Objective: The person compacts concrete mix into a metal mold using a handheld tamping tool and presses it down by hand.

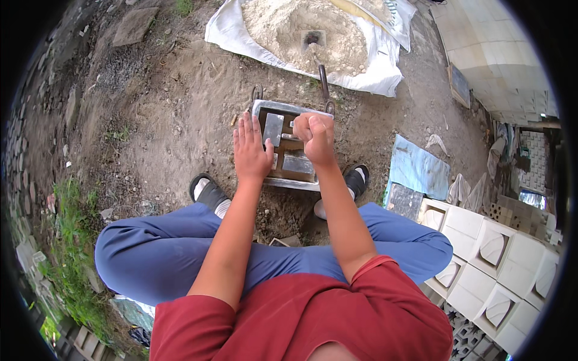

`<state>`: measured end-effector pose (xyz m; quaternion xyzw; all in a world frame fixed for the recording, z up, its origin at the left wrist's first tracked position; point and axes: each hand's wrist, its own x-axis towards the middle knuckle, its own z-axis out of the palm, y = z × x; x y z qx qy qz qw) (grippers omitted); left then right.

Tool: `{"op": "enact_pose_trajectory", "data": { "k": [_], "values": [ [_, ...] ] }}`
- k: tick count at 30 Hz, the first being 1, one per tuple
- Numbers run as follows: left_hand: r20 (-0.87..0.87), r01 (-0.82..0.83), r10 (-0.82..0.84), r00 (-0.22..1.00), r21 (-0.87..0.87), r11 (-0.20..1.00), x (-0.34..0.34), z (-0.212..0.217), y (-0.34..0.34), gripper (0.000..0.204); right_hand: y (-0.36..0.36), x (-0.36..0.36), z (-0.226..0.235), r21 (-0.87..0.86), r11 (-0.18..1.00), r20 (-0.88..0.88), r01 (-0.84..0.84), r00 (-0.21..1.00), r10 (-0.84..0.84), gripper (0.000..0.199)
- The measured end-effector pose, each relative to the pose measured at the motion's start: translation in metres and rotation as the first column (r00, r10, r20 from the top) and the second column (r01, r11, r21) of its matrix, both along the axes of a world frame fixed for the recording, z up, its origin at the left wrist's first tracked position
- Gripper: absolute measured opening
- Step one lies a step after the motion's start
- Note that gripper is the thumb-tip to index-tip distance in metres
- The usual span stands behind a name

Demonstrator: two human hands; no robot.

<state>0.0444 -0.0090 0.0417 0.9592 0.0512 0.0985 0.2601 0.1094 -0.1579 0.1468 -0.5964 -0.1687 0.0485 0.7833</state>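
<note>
A metal block mould [289, 183] sits on the ground between my feet, with grey metal plates [273, 129] inside its frame. My left hand [251, 153] lies flat over the mould's left side, fingers stretched out and pointing away from me. Over the right side of the mould my right hand [316, 135] is closed in a fist; what it holds, if anything, is hidden. Metal loops [257, 92] stand up at the mould's far corners. Beyond it, a trowel [323, 81] rests with its blade in a pale sandy heap and its dark handle toward me.
The pale heap [271, 27] lies on a white sack [229, 30] at the far side. To the right are a blue sheet [419, 167] and rows of white moulded blocks [466, 228]. Grass [75, 240] and stones edge the dirt on the left. Sandalled feet [211, 191] flank the mould.
</note>
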Motion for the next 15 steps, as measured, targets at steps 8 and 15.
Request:
{"op": "enact_pose_trajectory", "data": {
  "k": [8,15],
  "values": [
    [-0.001,-0.016,0.016,1.0,0.023,1.0,-0.001,-0.003,0.002,0.079,0.005,0.0,0.013,-0.013,0.999,-0.027,-0.044,0.999,0.044,0.046],
    [-0.017,-0.013,0.013,1.0,0.031,0.999,-0.002,-0.003,0.004,0.079,0.011,-0.002,0.024,0.009,1.0,-0.022,-0.024,0.999,0.024,0.046]
  ]
}}
